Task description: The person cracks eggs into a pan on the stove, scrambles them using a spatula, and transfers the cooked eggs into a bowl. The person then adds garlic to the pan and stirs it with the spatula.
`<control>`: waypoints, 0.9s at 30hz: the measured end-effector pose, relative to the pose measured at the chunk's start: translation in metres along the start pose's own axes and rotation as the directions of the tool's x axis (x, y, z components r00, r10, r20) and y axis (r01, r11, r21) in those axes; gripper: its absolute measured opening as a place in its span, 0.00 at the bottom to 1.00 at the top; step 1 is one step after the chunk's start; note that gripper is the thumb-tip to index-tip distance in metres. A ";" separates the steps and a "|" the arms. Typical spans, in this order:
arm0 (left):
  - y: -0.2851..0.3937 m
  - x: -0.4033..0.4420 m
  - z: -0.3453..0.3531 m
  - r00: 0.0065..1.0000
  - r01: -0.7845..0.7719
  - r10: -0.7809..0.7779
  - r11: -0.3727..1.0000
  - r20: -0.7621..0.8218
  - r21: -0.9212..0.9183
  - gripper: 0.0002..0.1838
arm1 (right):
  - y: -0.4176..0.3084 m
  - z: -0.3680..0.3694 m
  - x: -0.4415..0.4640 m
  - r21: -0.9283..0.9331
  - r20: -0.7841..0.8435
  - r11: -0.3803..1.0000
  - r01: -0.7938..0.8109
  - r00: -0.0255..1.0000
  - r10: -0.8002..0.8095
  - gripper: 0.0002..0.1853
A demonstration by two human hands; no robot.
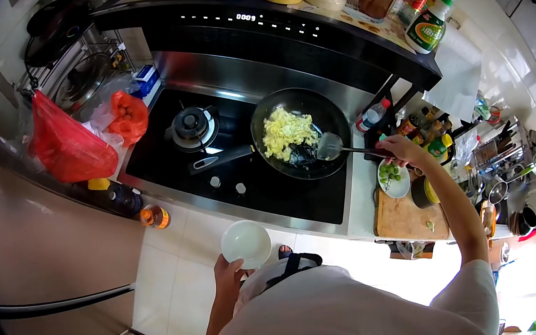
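My right hand (401, 150) is closed around the dark handle of a spatula (330, 146). The spatula's blade rests inside the black frying pan (327, 100), at its right side. Yellow scrambled egg (287, 130) lies in the pan, mostly left of the blade. The pan sits on the right burner, its handle (221, 158) pointing left. Down in front of the stove, my left hand (229, 270) grips the rim of a white bowl (245, 243), which looks empty. Below my right hand stands a small plate (396, 188) with green pieces on it.
A bare burner (191, 125) is on the left of the black cooktop (161, 149). A wooden cutting board (401, 220) and several bottles are at the right. Red plastic bags (67, 142) hang at the left. The range hood (262, 36) overhangs the back.
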State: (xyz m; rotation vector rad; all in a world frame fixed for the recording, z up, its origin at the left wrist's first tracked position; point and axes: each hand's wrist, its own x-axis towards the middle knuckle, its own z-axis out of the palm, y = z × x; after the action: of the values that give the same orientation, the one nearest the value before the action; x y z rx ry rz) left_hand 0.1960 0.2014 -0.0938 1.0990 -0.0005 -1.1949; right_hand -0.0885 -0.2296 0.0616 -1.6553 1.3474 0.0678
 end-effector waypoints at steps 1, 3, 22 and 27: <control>0.000 -0.001 0.000 1.000 0.002 -0.002 1.000 -0.020 -0.012 0.25 | -0.005 -0.006 -0.003 0.105 0.089 0.979 -0.174 0.982 0.165 0.12; 0.002 -0.002 0.002 0.999 -0.002 0.001 0.999 -0.046 -0.032 0.25 | 0.008 -0.005 0.025 0.215 0.147 0.959 -0.182 0.977 0.152 0.11; 0.003 0.006 0.011 0.996 0.005 -0.007 1.000 -0.088 -0.027 0.23 | -0.070 0.051 0.061 -0.782 -0.155 0.571 0.248 0.811 -0.564 0.14; 0.002 0.009 0.011 0.998 0.000 0.000 1.000 -0.064 0.008 0.24 | -0.092 0.085 0.060 -0.788 0.047 0.391 0.476 0.679 -0.732 0.17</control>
State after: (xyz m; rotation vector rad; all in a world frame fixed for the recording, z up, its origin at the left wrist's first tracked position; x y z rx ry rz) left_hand 0.1955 0.1872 -0.0919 1.1439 0.0445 -1.1600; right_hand 0.0484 -0.2217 0.0388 -2.9489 0.8165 -0.1044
